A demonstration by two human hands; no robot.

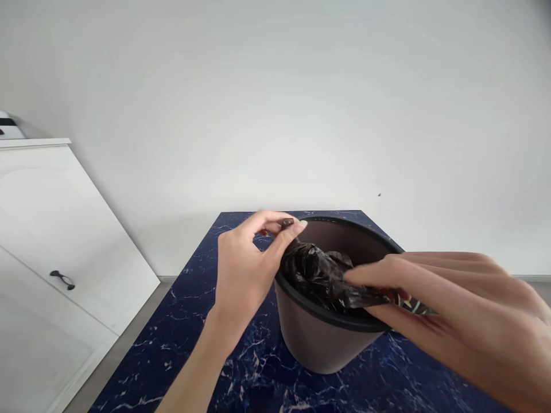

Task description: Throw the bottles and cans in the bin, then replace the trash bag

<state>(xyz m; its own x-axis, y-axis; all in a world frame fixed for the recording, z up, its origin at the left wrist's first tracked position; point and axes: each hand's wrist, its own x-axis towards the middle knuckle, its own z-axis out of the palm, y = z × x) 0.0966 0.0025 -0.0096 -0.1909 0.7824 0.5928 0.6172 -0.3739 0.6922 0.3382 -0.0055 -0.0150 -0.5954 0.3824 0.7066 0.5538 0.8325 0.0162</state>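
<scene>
A brown trash can (322, 344) with a black rim stands upright on a dark blue marbled table. Inside its mouth lies a crumpled black trash bag (316, 267), bunched toward the near left side. At the left rim my left hand (253, 255) is closed, pinching a bit of the bag between thumb and forefinger. My right hand (451, 304) reaches in over the right rim, its thumb and fingers closed on the bag's other side. Part of the right fingers is hidden behind the hand and the plastic.
The blue table (172, 344) runs up to a pale wall (275, 103). On the left stands a white cabinet (64, 218) with a black handle (62, 280). A white and black object (9, 126) sits on top of it, partly out of view.
</scene>
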